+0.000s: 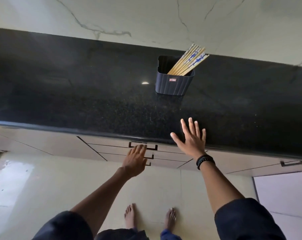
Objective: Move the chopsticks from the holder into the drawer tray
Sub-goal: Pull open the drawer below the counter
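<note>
The left hand [135, 160] is resting at the handle [152, 147] of the top drawer [110, 149], fingertips blurred (grip impossible to tell). The right hand [191, 138] is hovering, fingers spread apart, over the counter's [77, 101] near edge. Far right, chopsticks [188, 61] are leaning inside the dark holder [172, 83]; the closed drawer is hiding any tray.

Chopsticks [188, 61] in holder [173, 83] on counter [77, 94]; drawers [115, 149] below.
</note>
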